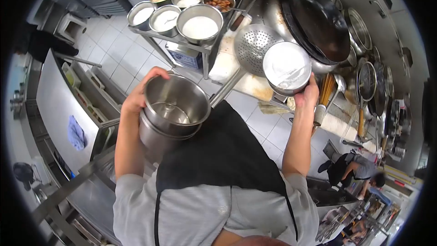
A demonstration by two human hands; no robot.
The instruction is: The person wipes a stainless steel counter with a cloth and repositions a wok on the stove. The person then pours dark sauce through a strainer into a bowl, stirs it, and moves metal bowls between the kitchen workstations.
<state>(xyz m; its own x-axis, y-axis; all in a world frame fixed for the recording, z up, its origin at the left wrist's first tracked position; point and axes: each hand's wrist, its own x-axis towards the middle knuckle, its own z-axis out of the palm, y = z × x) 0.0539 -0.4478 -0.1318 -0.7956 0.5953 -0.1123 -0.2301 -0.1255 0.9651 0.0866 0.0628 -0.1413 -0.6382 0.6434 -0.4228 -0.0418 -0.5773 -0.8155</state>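
My left hand [138, 94] is closed on the rim and side of a stack of nested steel pots [175, 89] at the front of my black apron. The top pot has a bare, shiny inside. On the right, my right hand [307, 94] grips a round steel container [281, 91] filled with white powder [287, 64], its surface marked with streaks. Just left of that container lies a perforated steel strainer [255, 48], partly overlapped by it in this view. The strainer's long handle points toward the stacked pots.
Ahead stands a rack [182, 40] of steel tubs holding powders, sliced onions and sauce. A large black wok [318, 23] sits at the upper right. Chopsticks [327, 89] stand near my right hand. A steel counter [73, 105] is at left; a co-worker [357, 168] bends at lower right.
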